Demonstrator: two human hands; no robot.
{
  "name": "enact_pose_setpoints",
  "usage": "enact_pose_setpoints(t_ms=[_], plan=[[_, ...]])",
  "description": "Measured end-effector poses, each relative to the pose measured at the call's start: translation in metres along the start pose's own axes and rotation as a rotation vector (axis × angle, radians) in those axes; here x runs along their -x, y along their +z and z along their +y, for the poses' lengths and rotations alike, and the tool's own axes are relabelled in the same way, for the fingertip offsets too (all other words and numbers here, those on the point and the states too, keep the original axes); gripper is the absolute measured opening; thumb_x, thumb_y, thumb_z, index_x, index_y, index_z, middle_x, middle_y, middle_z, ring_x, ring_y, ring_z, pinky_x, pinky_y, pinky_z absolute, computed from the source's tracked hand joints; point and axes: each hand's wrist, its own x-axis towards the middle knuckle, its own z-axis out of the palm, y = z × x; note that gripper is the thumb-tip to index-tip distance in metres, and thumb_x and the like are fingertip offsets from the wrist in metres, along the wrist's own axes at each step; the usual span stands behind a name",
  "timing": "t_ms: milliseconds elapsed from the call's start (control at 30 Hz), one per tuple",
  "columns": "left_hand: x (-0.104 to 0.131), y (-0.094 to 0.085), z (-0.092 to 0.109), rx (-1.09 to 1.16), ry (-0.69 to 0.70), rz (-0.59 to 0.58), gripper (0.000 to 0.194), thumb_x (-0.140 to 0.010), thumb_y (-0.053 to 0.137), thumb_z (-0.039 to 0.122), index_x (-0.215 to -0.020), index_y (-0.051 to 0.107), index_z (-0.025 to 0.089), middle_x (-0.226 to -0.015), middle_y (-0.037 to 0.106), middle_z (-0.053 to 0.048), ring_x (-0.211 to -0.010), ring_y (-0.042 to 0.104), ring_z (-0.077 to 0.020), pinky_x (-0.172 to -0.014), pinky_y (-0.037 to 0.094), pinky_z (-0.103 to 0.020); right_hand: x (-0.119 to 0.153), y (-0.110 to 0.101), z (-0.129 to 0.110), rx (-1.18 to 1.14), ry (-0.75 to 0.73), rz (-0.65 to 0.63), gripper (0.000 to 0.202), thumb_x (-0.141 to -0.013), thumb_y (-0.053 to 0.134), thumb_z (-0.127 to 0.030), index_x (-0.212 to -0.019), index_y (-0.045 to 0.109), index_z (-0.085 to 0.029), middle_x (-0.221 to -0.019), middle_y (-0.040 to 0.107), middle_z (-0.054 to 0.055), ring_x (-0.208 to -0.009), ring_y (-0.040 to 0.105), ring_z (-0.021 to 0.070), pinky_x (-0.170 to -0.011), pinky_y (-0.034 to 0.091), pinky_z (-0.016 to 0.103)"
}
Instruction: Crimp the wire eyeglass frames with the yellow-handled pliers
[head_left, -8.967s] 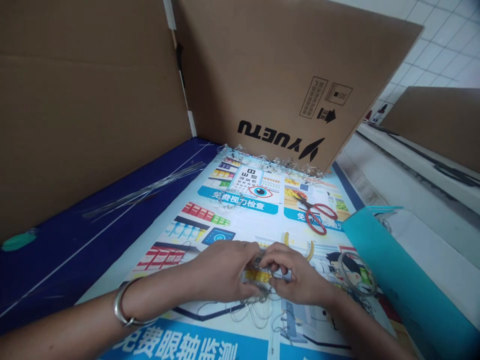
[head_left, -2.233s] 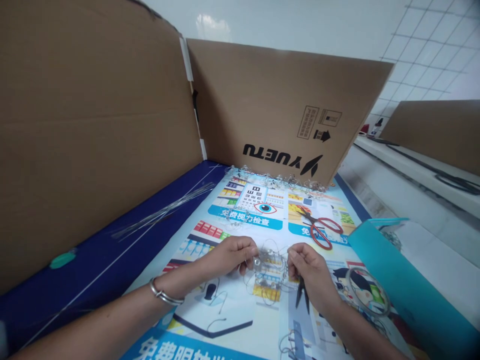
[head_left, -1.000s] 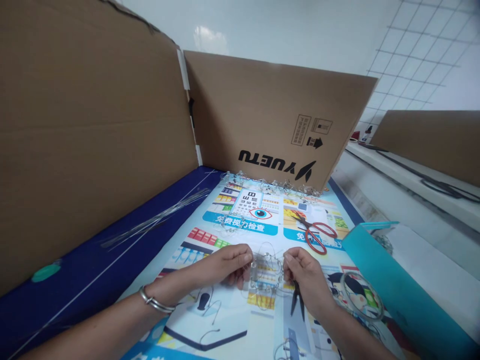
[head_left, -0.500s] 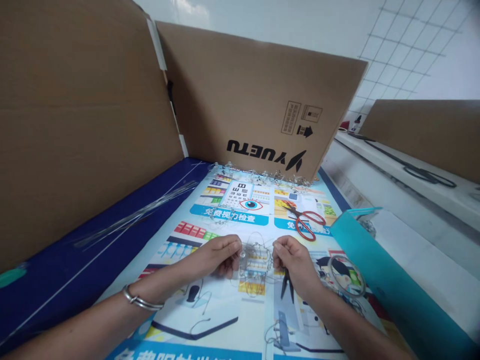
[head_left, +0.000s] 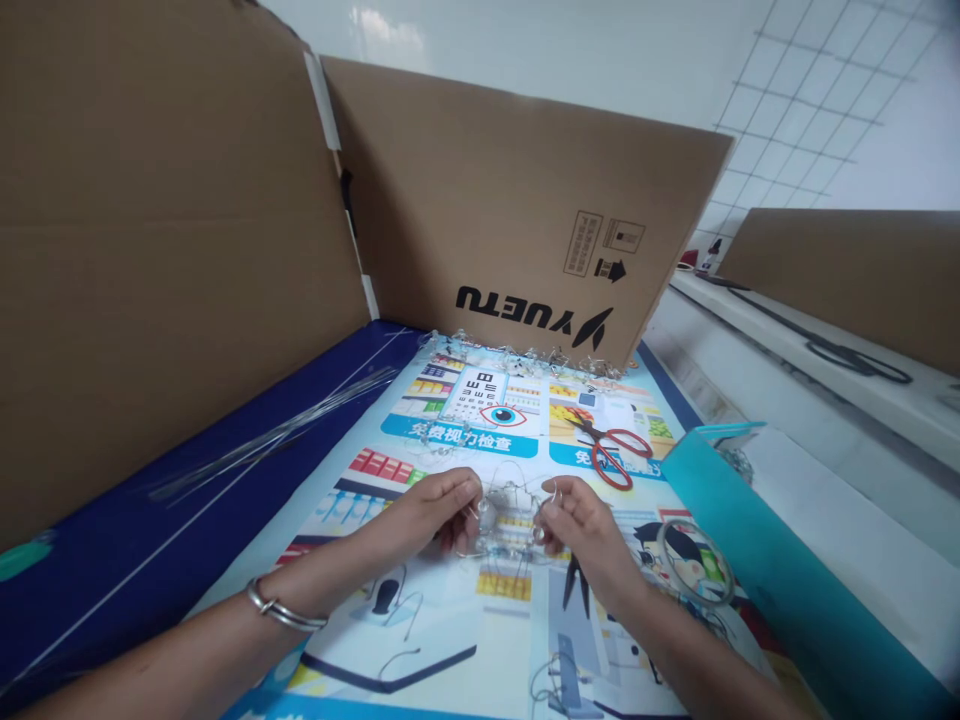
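Head view: left hand (head_left: 448, 508) and right hand (head_left: 581, 522) are pinching loopy wire (head_left: 508, 550) (maybe bending it), likely needing steady holding next.

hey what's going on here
A person is holding a small wire piece over a printed sheet, left hand on one side, right hand on the other. Dark blades poke out below the right hand. Red scissors lie farther off on the sheet, and more wire pieces line the foot of the cardboard.
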Motion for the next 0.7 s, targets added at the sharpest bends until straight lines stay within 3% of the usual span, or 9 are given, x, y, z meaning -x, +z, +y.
enact_pose_setpoints(t_ms=[200,300,500,700], plan=[[-0.002,0.0,0.001,0.066,0.048,0.116,0.038,-0.084,0.04,0.055,-0.077,0.045,0.018,-0.065,0.057,0.001,-0.051,0.055,-0.0112,-0.044,0.039,-0.02,0.009,0.013,0.005,0.171,-0.009,0.103,0.082,-0.064,0.07,-0.024,-0.131,0.024,-0.029,-0.082,0.055,-0.001,-0.061,0.051,0.0109,-0.058,0.043,0.026],[-0.001,0.002,0.004,0.082,0.065,0.129,0.037,-0.085,0.039,0.054,-0.077,0.045,0.018,-0.065,0.058,0.001,-0.051,0.055,-0.0116,-0.045,0.039,-0.02,0.01,0.017,0.012,0.194,-0.02,0.123,0.091,-0.063,0.069,-0.021,-0.136,0.015,-0.03,-0.079,0.054,-0.003,-0.057,0.049,0.0102,-0.056,0.043,0.027],[0.002,0.006,0.008,0.074,0.059,0.137,0.039,-0.083,0.041,0.056,-0.075,0.044,0.018,-0.064,0.058,0.001,-0.05,0.055,-0.0118,-0.045,0.039,-0.02,0.011,0.018,0.013,0.175,-0.033,0.07,0.084,-0.066,0.066,-0.021,-0.134,0.018,-0.028,-0.073,0.055,-0.004,-0.058,0.05,0.0116,-0.055,0.041,0.026],[-0.001,0.002,0.004,0.084,0.05,0.135,0.038,-0.083,0.04,0.055,-0.076,0.045,0.018,-0.066,0.058,0.001,-0.05,0.055,-0.0111,-0.044,0.039,-0.02,0.011,0.013,0.007,0.017,-0.046,0.056,0.052,-0.079,0.054,-0.039,-0.124,0.032,-0.025,-0.073,0.055,-0.002,-0.059,0.054,0.0128,-0.058,0.042,0.028]])
